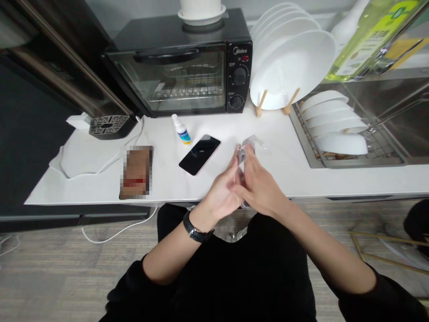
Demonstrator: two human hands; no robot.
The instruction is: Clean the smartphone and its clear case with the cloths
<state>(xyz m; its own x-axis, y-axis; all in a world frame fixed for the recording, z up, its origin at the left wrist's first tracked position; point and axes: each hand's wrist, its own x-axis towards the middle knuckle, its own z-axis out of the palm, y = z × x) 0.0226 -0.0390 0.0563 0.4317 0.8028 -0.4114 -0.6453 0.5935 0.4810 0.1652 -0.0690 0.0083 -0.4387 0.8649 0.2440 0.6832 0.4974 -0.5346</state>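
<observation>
My left hand (224,190) and my right hand (259,181) are pressed together over the front edge of the white counter. Between their palms and fingers is a piece of crumpled translucent plastic (255,142), its loose end sticking out past the fingertips; the rest is mostly hidden. To the left of my hands lies a smartphone (200,154), its dark screen facing up. Behind the phone stands a small white spray bottle (181,129) with a blue and yellow label. Farther left is a brown flat object (136,172), blurred by pixelation.
A black toaster oven (187,76) stands at the back, a white pot on top. White plates (291,67) stand in a wooden rack to its right. Bowls (338,120) sit in a sink rack at right. A white cable (97,172) runs across the counter's left side.
</observation>
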